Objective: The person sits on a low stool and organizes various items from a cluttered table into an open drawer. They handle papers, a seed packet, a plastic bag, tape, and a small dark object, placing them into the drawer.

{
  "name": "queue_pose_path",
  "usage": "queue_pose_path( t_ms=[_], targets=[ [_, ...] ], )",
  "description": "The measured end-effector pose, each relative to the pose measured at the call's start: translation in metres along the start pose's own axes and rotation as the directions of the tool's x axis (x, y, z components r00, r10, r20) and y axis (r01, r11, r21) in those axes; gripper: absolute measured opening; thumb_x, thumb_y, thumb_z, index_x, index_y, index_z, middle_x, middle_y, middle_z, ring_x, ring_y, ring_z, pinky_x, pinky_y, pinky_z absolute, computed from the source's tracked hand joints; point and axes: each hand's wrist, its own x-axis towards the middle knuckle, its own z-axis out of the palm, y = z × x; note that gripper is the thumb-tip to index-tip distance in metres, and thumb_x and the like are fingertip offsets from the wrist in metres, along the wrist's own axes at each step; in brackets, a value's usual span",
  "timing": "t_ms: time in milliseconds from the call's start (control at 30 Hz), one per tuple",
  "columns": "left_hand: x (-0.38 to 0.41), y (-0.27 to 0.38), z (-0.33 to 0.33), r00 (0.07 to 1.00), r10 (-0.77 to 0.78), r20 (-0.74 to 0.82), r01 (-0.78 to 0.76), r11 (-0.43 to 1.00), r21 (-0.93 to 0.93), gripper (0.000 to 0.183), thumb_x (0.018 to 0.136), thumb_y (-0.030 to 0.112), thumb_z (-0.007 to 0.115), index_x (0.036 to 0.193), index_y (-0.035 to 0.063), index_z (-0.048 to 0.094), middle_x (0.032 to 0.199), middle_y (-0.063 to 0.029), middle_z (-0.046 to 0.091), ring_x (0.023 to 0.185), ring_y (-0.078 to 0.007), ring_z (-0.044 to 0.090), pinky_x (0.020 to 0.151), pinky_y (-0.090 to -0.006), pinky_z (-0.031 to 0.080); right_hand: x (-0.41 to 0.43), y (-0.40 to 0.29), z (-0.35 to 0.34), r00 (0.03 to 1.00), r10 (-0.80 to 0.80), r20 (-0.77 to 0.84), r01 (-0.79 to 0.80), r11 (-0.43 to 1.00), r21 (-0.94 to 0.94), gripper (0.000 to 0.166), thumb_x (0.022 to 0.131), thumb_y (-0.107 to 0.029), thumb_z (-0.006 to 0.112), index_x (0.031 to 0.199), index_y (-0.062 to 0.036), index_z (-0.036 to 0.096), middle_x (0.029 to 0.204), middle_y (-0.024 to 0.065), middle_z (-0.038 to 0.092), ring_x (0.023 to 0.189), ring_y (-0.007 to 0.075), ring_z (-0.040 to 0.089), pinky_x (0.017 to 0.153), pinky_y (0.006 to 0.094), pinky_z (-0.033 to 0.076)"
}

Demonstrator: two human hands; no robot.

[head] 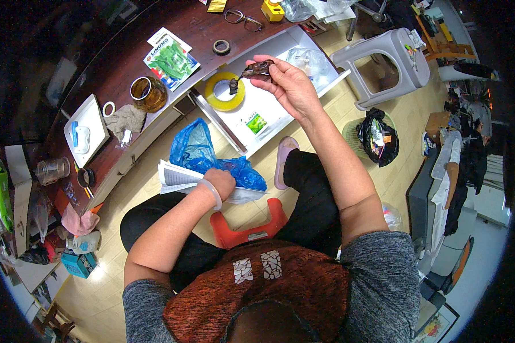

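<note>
My right hand (289,83) is raised over the drawer, pinching a dark brown, glossy object (257,70) between thumb and fingers. A small dark piece (234,85) dangles from its left end; I cannot tell what the object is. Low over my lap, my left hand (219,182) grips folded printed paper (178,176) and a crumpled blue plastic bag (193,143). In the pulled-out white drawer (279,115) lie a roll of yellowish packing tape (212,100), a small green printed packet (256,123) and a clear plastic bag (307,62).
A brown glass jar (154,96), a seed packet (171,64), a small tape roll (221,47) and eyeglasses (243,20) rest on the dark wooden desk (124,60). A grey plastic stool (382,68) and a bin with a black liner (375,137) stand at right.
</note>
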Motion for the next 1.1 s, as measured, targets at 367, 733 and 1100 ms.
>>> queue_pose_path(
  t_ms=[367,733,1100],
  targets=[
    [0.001,0.0,0.001,1.0,-0.002,0.018,0.001,1.0,0.013,0.021,0.081,0.012,0.052,0.087,0.0084,0.071,0.094,-0.0125,0.068,0.089,-0.0277,0.066,0.073,-0.0383,0.05,0.0,0.003,-0.007,0.999,0.004,-0.038,-0.004,1.0,0.004,0.029,0.097,-0.024,0.045,0.11,0.002,0.051,0.107,0.0194,0.061,0.093,0.0225,0.065,0.076,0.0299,0.057],
    [0.0,-0.001,0.001,1.0,0.011,0.009,-0.011,1.0,0.0,0.021,0.081,0.013,0.052,0.087,0.0083,0.071,0.093,-0.0125,0.068,0.089,-0.0282,0.066,0.073,-0.0389,0.05,-0.001,0.004,-0.012,0.999,0.022,-0.049,-0.023,0.999,-0.027,0.03,0.096,-0.03,0.047,0.1,-0.0007,0.053,0.094,0.0145,0.063,0.078,0.0194,0.066,0.06,0.0269,0.056],
    [0.001,-0.001,0.004,0.999,0.027,-0.03,-0.027,1.0,0.011,0.019,0.078,0.012,0.053,0.082,0.0075,0.07,0.09,-0.0142,0.067,0.083,-0.0299,0.066,0.071,-0.0404,0.052,-0.002,-0.001,-0.006,0.991,0.049,-0.127,-0.054,0.998,-0.037,0.033,0.098,-0.033,0.044,0.099,-0.0009,0.053,0.092,0.0167,0.064,0.073,0.0194,0.064,0.066,0.0308,0.054]
  ],
)
